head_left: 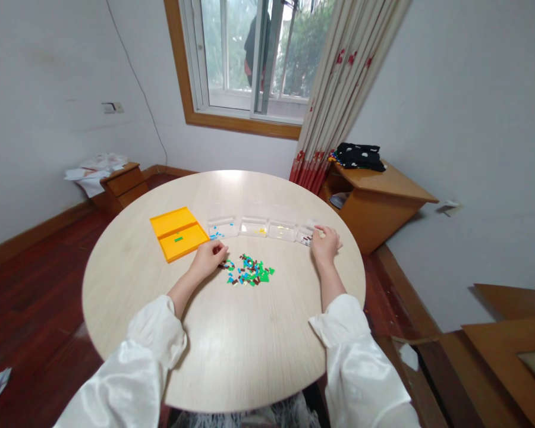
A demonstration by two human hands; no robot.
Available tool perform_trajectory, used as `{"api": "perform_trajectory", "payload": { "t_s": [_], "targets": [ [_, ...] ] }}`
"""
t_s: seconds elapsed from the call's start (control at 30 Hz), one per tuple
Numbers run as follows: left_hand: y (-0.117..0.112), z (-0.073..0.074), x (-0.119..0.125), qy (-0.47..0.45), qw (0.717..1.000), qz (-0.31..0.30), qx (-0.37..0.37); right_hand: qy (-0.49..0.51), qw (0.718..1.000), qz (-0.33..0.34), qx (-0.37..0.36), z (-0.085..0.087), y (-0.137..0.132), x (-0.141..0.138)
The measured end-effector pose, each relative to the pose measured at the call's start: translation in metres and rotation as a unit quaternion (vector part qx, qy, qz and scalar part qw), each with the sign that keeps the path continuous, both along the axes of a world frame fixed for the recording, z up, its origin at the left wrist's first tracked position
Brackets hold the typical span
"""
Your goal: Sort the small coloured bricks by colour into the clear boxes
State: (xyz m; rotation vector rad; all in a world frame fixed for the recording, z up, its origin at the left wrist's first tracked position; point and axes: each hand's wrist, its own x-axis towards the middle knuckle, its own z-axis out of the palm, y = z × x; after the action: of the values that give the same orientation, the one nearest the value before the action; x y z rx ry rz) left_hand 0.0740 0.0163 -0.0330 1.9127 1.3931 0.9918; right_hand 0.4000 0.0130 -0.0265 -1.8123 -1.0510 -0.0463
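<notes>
A pile of several small green, blue and brown pieces (248, 272) lies in the middle of a round pale wooden table (232, 351). My left hand (210, 257) rests at the pile's left edge, fingers curled and pinched at a piece too small to name. My right hand (325, 243) sits at the rightmost of several clear trays (267, 229) lined up beyond the pile, fingers curled over its edge. The left clear tray (222, 229) holds blue bits. An open orange box (178, 233) with one green piece inside lies to the left.
A wooden side cabinet (374, 199) with dark cloth (358, 156) on top stands right of the table by a curtain (339, 95). A low wooden unit with papers (104, 175) stands at the left wall. The floor is dark red wood.
</notes>
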Motion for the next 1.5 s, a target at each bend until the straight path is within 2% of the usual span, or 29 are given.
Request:
{"api": "perform_trajectory", "payload": {
  "t_s": [0.13,0.27,0.4,0.53,0.7,1.07,1.5],
  "targets": [
    [0.001,-0.001,0.001,-0.001,1.000,-0.016,0.000,-0.013,1.000,0.007,-0.007,-0.002,0.001,-0.007],
    [0.001,-0.001,0.005,0.037,0.998,-0.031,0.049,-0.032,0.999,0.043,0.007,-0.005,0.004,-0.023],
    [-0.001,-0.003,0.011,0.088,0.992,-0.050,0.072,-0.047,0.989,0.133,0.031,-0.010,0.007,-0.049],
    [-0.002,-0.007,0.019,0.127,0.986,-0.073,0.079,-0.052,0.967,0.244,0.041,-0.016,0.006,-0.076],
    [-0.002,-0.010,0.026,0.141,0.985,-0.071,0.073,-0.062,0.947,0.315,0.032,-0.021,0.002,-0.099],
    [-0.003,-0.007,0.032,0.150,0.985,-0.056,0.068,-0.057,0.926,0.372,0.037,-0.021,0.001,-0.103],
    [-0.001,-0.013,0.035,0.138,0.984,-0.028,0.107,-0.090,0.892,0.442,-0.023,-0.023,-0.002,-0.118]
  ]
}}
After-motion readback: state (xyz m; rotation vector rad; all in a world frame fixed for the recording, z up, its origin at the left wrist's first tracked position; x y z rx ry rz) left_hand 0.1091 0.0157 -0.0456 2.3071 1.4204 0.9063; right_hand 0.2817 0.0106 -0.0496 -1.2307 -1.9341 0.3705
